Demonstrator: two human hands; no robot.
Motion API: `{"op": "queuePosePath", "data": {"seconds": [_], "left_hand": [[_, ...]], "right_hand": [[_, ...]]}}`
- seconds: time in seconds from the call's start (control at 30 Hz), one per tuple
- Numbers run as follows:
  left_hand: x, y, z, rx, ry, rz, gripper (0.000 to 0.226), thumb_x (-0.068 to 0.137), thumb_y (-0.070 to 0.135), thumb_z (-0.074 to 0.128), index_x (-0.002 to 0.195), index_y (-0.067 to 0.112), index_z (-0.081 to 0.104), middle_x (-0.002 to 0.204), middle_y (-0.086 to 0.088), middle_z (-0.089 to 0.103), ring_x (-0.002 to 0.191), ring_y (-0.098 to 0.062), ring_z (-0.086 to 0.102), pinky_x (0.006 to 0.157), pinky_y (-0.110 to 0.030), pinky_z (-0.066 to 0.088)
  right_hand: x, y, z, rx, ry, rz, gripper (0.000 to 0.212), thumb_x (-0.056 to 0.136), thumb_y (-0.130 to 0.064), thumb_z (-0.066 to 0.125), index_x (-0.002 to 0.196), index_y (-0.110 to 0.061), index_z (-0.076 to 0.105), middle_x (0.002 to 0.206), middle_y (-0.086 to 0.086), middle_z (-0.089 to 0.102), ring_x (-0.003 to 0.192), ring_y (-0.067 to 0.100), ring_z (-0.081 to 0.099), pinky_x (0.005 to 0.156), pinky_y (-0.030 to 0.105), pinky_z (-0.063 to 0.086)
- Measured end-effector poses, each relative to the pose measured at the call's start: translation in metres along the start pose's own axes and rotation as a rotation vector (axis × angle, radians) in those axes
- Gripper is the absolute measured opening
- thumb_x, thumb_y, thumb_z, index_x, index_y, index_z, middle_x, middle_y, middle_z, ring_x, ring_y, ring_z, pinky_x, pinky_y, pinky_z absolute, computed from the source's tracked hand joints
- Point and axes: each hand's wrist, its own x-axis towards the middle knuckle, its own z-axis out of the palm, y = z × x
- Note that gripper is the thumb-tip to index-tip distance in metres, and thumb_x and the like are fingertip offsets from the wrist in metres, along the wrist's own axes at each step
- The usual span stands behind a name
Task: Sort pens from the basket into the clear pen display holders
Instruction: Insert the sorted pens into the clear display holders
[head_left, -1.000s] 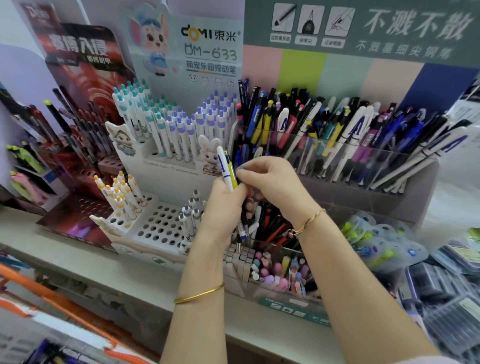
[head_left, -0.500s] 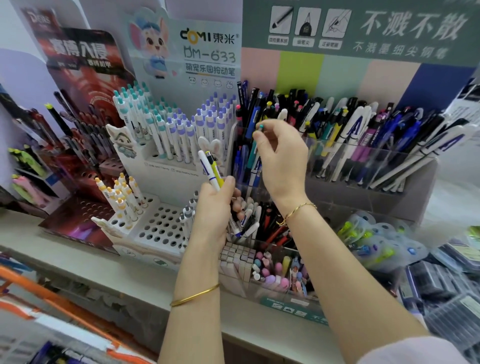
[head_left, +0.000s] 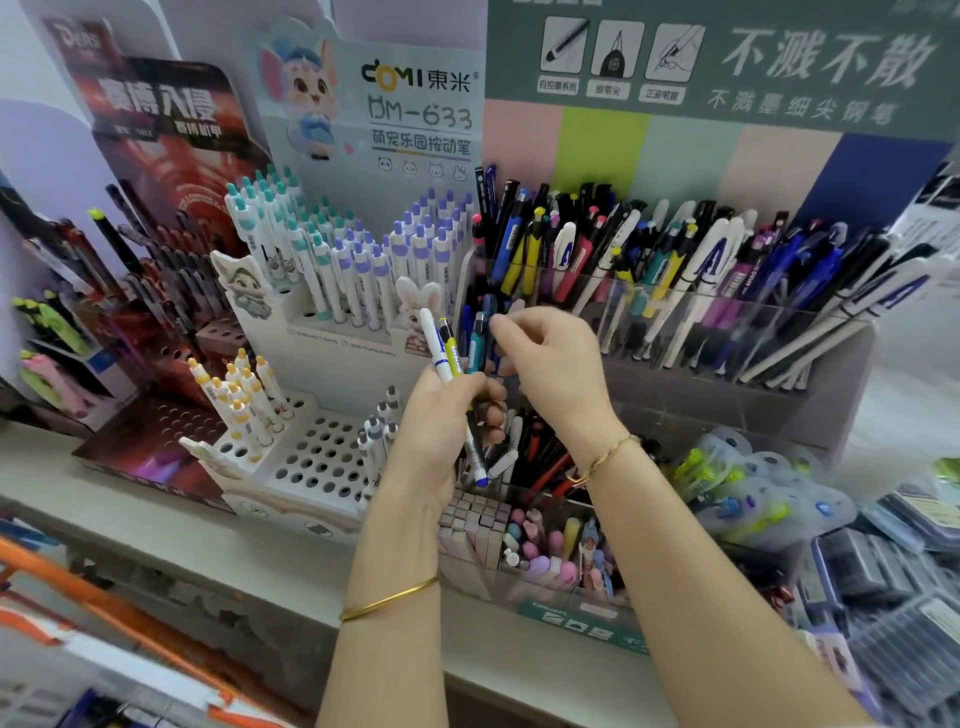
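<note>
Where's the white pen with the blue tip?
Head view, centre: the white pen is gripped in the left hand beside a yellow pen, just right of the bunny figure.

Right grip (head_left: 550, 364) back down from the holder (head_left: 675, 322). Fingertips now pinch at the pens (head_left: 448, 349) bunched in left grip (head_left: 441, 421), which has risen slightly.

A single wide-angle view is given, taken from head height and aimed forward and downward onto a pale grey shop shelf (head_left: 130, 519). The left hand (head_left: 441, 415), closed round a mixed bundle of pens (head_left: 448, 353), and the right hand (head_left: 556, 374) are held close to the lens at centre, the forearms entering from 6 o'clock. The clear acrylic pen display holder (head_left: 727, 332) is framed nearby at 2 o'clock and the white perforated cardboard pen stand (head_left: 322, 457) at 9 o'clock.
</note>
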Motion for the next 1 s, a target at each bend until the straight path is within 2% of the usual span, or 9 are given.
{"op": "queuePosePath", "data": {"seconds": [0.17,0.27,0.33,0.4,0.53,0.63,0.7,0.83,1.0], "left_hand": [[-0.001,-0.001,0.000,0.018,-0.049,0.017,0.017,0.101,0.005,0.041,0.107,0.011,0.056,0.070,0.000,0.069,0.060,-0.013,0.060,0.053,-0.022,0.051],[0.001,-0.003,0.000,0.015,-0.007,0.044,0.020,0.102,0.010,0.042,0.114,0.009,0.058,0.087,-0.003,0.075,0.084,-0.017,0.071,0.074,-0.031,0.059],[0.005,-0.005,-0.002,0.003,0.100,0.056,0.020,0.103,0.012,0.042,0.114,0.011,0.059,0.101,-0.008,0.073,0.097,-0.021,0.069,0.084,-0.037,0.057],[0.008,-0.006,-0.005,0.010,0.180,0.063,0.019,0.103,0.014,0.042,0.112,0.015,0.059,0.105,-0.009,0.070,0.102,-0.023,0.067,0.089,-0.041,0.055],[0.007,-0.004,-0.007,-0.032,0.201,0.033,0.016,0.103,0.016,0.042,0.108,0.018,0.057,0.090,-0.006,0.067,0.078,-0.017,0.069,0.068,-0.035,0.061],[0.004,-0.003,-0.007,-0.012,0.175,0.018,0.015,0.102,0.014,0.043,0.107,0.018,0.057,0.077,-0.002,0.062,0.051,-0.008,0.054,0.042,-0.018,0.044],[0.005,-0.003,-0.008,-0.012,0.141,0.022,0.015,0.101,0.011,0.044,0.106,0.017,0.057,0.070,0.000,0.058,0.046,-0.006,0.042,0.037,-0.016,0.032],[0.008,-0.003,-0.008,-0.084,0.099,-0.022,0.012,0.100,0.015,0.048,0.108,0.012,0.056,0.068,0.000,0.055,0.044,-0.005,0.036,0.035,-0.015,0.027],[0.007,0.001,-0.007,-0.225,0.014,-0.093,0.018,0.099,0.011,0.035,0.100,0.004,0.052,0.062,-0.003,0.056,0.040,-0.007,0.038,0.033,-0.016,0.026]], "right_hand": [[-0.003,-0.008,-0.009,0.309,-0.222,0.230,0.029,0.090,-0.008,0.065,0.117,0.000,0.059,0.096,0.006,0.061,0.061,0.000,0.061,0.046,0.009,0.044],[0.001,-0.010,-0.011,0.320,-0.074,0.091,0.016,0.090,-0.007,0.064,0.105,-0.008,0.060,0.092,0.003,0.062,0.066,-0.005,0.063,0.056,0.011,0.048],[0.004,-0.010,-0.012,0.368,0.088,-0.044,0.014,0.089,-0.009,0.064,0.096,-0.020,0.059,0.094,0.002,0.065,0.084,0.009,0.065,0.070,0.024,0.054],[0.005,-0.012,-0.012,0.357,0.220,-0.163,0.016,0.089,-0.008,0.064,0.094,-0.022,0.057,0.091,-0.003,0.063,0.086,0.012,0.063,0.076,0.030,0.055],[0.004,-0.010,-0.008,0.198,0.330,-0.271,0.014,0.090,-0.007,0.063,0.097,-0.016,0.054,0.085,-0.015,0.054,0.078,-0.001,0.055,0.074,0.012,0.046],[0.005,-0.004,-0.002,0.089,0.282,-0.257,0.015,0.090,-0.009,0.064,0.095,-0.019,0.053,0.083,-0.020,0.052,0.077,-0.004,0.053,0.073,0.008,0.044],[0.005,0.002,0.001,-0.003,0.247,-0.228,0.009,0.091,-0.012,0.063,0.097,-0.017,0.058,0.084,-0.015,0.056,0.079,0.001,0.054,0.075,0.012,0.046],[0.006,0.011,0.006,-0.265,0.198,-0.164,0.012,0.092,-0.023,0.061,0.100,-0.014,0.064,0.095,-0.001,0.066,0.087,0.016,0.061,0.076,0.035,0.051],[0.005,0.010,0.005,-0.504,0.124,-0.031,0.019,0.093,-0.027,0.060,0.105,-0.015,0.054,0.100,0.002,0.064,0.092,0.024,0.060,0.069,0.035,0.046]]}}
